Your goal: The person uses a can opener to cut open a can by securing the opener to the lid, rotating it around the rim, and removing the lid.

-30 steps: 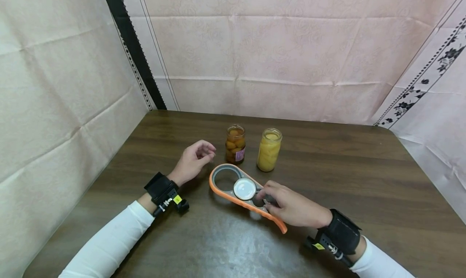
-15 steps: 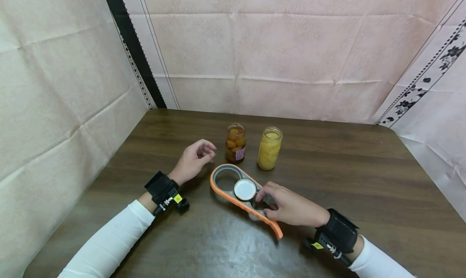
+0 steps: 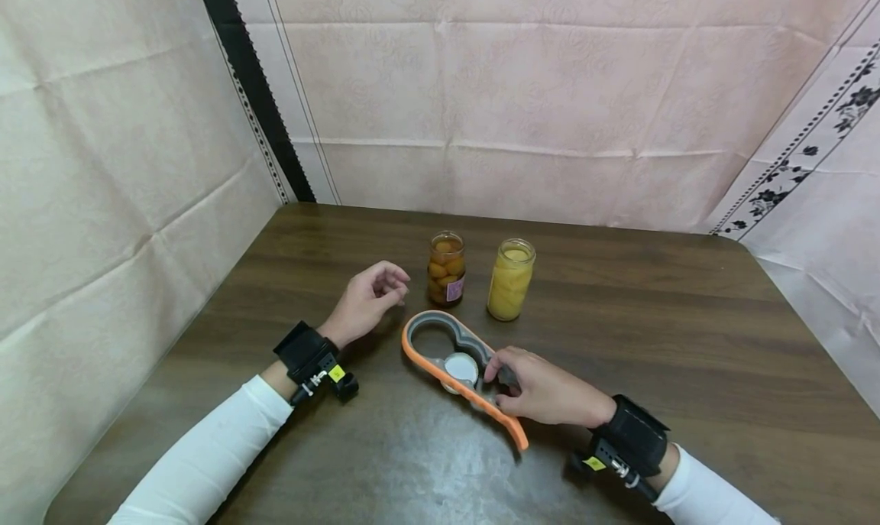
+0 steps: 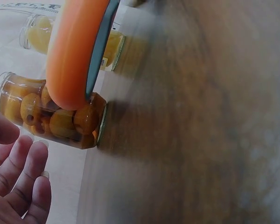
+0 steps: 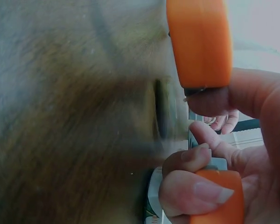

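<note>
My right hand (image 3: pixel 543 387) grips the handles of an orange and grey jar opener (image 3: pixel 429 364), fingers on one handle and thumb at the other. The opener is raised above the table, its handles spread. A pale round lid (image 3: pixel 461 367) shows through it, partly covered by its orange edge; in the right wrist view the lid (image 5: pixel 163 109) is blurred, below the opener. My left hand (image 3: pixel 367 299) holds nothing, fingers loosely bent, near a lidless jar of brown round fruit (image 3: pixel 445 269). A lidless jar of yellow fruit (image 3: pixel 511 280) stands to its right.
A dark wooden table (image 3: pixel 653 334) carries everything. Pale cloth (image 3: pixel 550 112) hangs behind it and along the left side. Black cameras are strapped to both wrists (image 3: pixel 305 353).
The opener's handles have spread and its orange side has swung down toward me. The lid, earlier held within the opener, now sits lower, out of its grip. My left hand stays still.
</note>
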`<action>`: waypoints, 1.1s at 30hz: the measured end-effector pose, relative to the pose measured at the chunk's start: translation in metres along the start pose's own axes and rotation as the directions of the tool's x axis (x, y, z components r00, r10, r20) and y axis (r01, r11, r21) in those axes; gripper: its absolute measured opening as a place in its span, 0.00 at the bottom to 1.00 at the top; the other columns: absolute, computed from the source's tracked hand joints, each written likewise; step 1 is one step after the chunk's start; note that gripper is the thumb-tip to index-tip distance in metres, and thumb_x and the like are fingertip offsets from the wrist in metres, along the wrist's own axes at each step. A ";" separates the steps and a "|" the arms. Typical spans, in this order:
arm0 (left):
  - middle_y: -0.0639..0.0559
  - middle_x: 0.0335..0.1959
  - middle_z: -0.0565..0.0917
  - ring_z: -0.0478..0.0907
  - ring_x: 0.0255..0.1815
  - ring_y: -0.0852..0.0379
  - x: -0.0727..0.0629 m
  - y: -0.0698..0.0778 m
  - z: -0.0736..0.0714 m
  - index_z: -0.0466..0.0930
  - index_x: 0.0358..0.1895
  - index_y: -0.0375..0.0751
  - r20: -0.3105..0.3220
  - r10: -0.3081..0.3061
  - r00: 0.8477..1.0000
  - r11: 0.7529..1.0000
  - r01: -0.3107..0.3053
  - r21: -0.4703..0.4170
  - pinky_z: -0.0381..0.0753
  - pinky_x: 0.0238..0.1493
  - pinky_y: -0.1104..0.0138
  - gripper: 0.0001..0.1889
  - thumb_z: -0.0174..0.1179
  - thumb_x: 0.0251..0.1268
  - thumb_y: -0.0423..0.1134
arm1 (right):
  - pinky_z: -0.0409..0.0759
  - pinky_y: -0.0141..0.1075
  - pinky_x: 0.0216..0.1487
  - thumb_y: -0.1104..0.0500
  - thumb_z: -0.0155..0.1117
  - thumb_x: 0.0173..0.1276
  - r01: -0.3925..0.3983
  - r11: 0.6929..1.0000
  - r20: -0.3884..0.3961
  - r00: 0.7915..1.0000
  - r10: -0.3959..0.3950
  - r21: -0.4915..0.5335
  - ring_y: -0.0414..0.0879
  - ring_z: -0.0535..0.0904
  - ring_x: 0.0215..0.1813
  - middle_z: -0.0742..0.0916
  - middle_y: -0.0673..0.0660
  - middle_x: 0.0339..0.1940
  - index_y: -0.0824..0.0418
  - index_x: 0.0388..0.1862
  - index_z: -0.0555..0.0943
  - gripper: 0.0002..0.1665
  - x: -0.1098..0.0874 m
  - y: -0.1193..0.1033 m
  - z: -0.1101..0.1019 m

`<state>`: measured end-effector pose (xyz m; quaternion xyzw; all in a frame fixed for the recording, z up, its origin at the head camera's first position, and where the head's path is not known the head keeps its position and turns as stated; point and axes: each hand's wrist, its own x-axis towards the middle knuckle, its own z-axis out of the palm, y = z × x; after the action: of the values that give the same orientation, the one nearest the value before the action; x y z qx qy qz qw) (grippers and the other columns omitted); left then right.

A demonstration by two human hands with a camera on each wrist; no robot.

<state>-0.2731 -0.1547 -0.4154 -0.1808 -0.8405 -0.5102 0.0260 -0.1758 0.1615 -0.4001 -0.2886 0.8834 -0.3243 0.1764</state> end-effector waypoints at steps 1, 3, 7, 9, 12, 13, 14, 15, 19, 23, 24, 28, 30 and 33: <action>0.39 0.44 0.84 0.82 0.41 0.50 0.000 0.000 0.000 0.77 0.54 0.36 0.001 -0.002 1.000 1.000 0.002 -0.002 0.80 0.41 0.68 0.11 0.59 0.74 0.36 | 0.70 0.29 0.31 0.64 0.64 0.66 -0.002 1.000 -0.003 1.000 0.002 -0.003 0.39 0.70 0.32 0.80 0.54 0.47 0.57 0.49 0.77 0.14 0.000 0.000 0.000; 0.39 0.44 0.84 0.82 0.42 0.49 0.001 -0.001 0.000 0.77 0.54 0.36 0.004 -0.006 1.000 1.000 0.006 -0.009 0.80 0.41 0.67 0.11 0.59 0.75 0.36 | 0.70 0.29 0.30 0.64 0.64 0.66 -0.003 1.000 -0.009 1.000 0.003 -0.010 0.39 0.70 0.32 0.80 0.53 0.48 0.57 0.49 0.77 0.14 0.000 0.000 -0.001; 0.39 0.44 0.84 0.82 0.41 0.50 0.001 0.000 0.000 0.77 0.54 0.36 0.003 -0.009 1.000 1.000 0.009 -0.007 0.81 0.41 0.67 0.11 0.59 0.74 0.36 | 0.69 0.29 0.29 0.65 0.64 0.66 -0.009 1.000 -0.018 1.000 0.009 -0.020 0.39 0.69 0.31 0.80 0.53 0.49 0.56 0.49 0.77 0.14 -0.001 -0.001 -0.001; 0.39 0.44 0.84 0.82 0.41 0.52 0.001 0.001 0.000 0.78 0.54 0.36 0.001 -0.007 1.000 1.000 0.007 -0.004 0.81 0.41 0.67 0.11 0.59 0.74 0.35 | 0.69 0.29 0.30 0.65 0.64 0.66 -0.003 1.000 -0.018 1.000 0.003 -0.024 0.40 0.70 0.33 0.80 0.53 0.49 0.56 0.50 0.77 0.14 -0.001 -0.001 -0.001; 0.39 0.43 0.84 0.82 0.40 0.53 0.000 0.001 -0.001 0.77 0.55 0.36 0.001 0.002 1.000 1.000 -0.002 0.000 0.82 0.41 0.67 0.11 0.59 0.74 0.34 | 0.71 0.30 0.34 0.66 0.63 0.66 0.004 0.999 -0.024 1.000 -0.005 -0.040 0.42 0.71 0.37 0.80 0.52 0.49 0.56 0.49 0.78 0.14 -0.001 -0.002 -0.001; 0.39 0.43 0.84 0.82 0.40 0.53 0.000 0.001 -0.001 0.77 0.55 0.35 0.003 0.005 1.000 1.000 -0.005 -0.001 0.82 0.41 0.67 0.11 0.58 0.74 0.34 | 0.71 0.30 0.35 0.66 0.63 0.66 0.009 0.999 -0.025 1.000 -0.010 -0.044 0.42 0.71 0.39 0.80 0.52 0.49 0.56 0.49 0.78 0.13 -0.001 -0.001 -0.001; 0.39 0.43 0.84 0.82 0.40 0.53 0.000 0.001 -0.001 0.77 0.55 0.35 0.003 0.006 1.000 1.000 -0.006 -0.003 0.83 0.41 0.66 0.11 0.58 0.74 0.34 | 0.71 0.30 0.35 0.66 0.62 0.66 0.011 0.999 -0.027 1.000 -0.012 -0.045 0.43 0.71 0.39 0.80 0.52 0.49 0.56 0.49 0.78 0.13 -0.001 -0.001 0.000; 0.39 0.43 0.84 0.82 0.40 0.53 0.000 0.000 -0.001 0.77 0.55 0.35 0.004 0.008 1.000 1.000 -0.008 -0.003 0.83 0.41 0.66 0.11 0.58 0.74 0.34 | 0.72 0.30 0.35 0.66 0.61 0.67 0.010 0.999 -0.029 1.000 -0.011 -0.047 0.43 0.71 0.40 0.80 0.52 0.49 0.56 0.49 0.78 0.13 -0.001 -0.001 0.000; 0.40 0.43 0.84 0.82 0.40 0.51 0.000 -0.001 -0.001 0.77 0.55 0.35 0.007 0.007 1.000 1.000 -0.007 -0.005 0.82 0.41 0.66 0.11 0.58 0.74 0.34 | 0.73 0.31 0.35 0.67 0.58 0.70 0.017 1.000 -0.039 0.999 -0.018 -0.024 0.43 0.71 0.39 0.80 0.52 0.46 0.56 0.49 0.77 0.12 -0.002 -0.002 -0.002; 0.41 0.43 0.83 0.82 0.41 0.51 0.001 -0.001 -0.001 0.77 0.54 0.35 0.008 -0.003 1.000 1.000 0.003 0.001 0.82 0.42 0.64 0.11 0.58 0.74 0.35 | 0.74 0.32 0.37 0.67 0.55 0.72 0.007 1.000 -0.048 0.999 -0.007 0.013 0.44 0.72 0.39 0.80 0.52 0.44 0.56 0.50 0.77 0.11 -0.003 -0.004 -0.005; 0.42 0.42 0.84 0.82 0.41 0.51 0.001 -0.001 -0.001 0.78 0.54 0.36 0.007 -0.004 1.000 1.000 0.004 0.003 0.82 0.42 0.64 0.11 0.58 0.74 0.35 | 0.74 0.32 0.37 0.67 0.54 0.72 0.006 1.000 -0.049 0.999 -0.005 0.022 0.44 0.72 0.39 0.80 0.51 0.44 0.56 0.50 0.77 0.11 -0.003 -0.004 -0.006; 0.44 0.41 0.84 0.82 0.40 0.51 0.001 -0.002 -0.001 0.78 0.53 0.37 0.005 0.004 1.000 1.000 -0.004 0.014 0.81 0.40 0.65 0.10 0.59 0.74 0.35 | 0.74 0.32 0.38 0.62 0.52 0.77 0.032 0.998 -0.063 0.998 -0.029 0.049 0.44 0.73 0.39 0.80 0.51 0.40 0.55 0.48 0.76 0.06 -0.004 -0.004 -0.008; 0.45 0.40 0.84 0.82 0.40 0.51 0.001 -0.003 -0.001 0.79 0.53 0.38 0.003 0.008 1.000 1.000 -0.008 0.016 0.81 0.40 0.66 0.09 0.59 0.74 0.35 | 0.73 0.31 0.37 0.56 0.55 0.79 0.053 0.998 -0.076 0.996 -0.050 0.044 0.42 0.73 0.38 0.79 0.50 0.38 0.53 0.45 0.76 0.03 -0.005 -0.003 -0.009; 0.45 0.40 0.84 0.82 0.40 0.50 0.001 -0.003 -0.001 0.79 0.52 0.41 0.001 0.005 1.000 1.000 -0.005 0.016 0.80 0.40 0.67 0.08 0.60 0.74 0.36 | 0.69 0.29 0.31 0.46 0.65 0.73 0.067 0.998 -0.092 0.994 -0.066 0.004 0.39 0.70 0.32 0.77 0.50 0.33 0.52 0.41 0.74 0.14 -0.007 -0.004 -0.011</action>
<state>-0.2754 -0.1569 -0.4176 -0.1829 -0.8440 -0.5034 0.0280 -0.1742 0.1688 -0.3890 -0.3019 0.8794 -0.3459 0.1256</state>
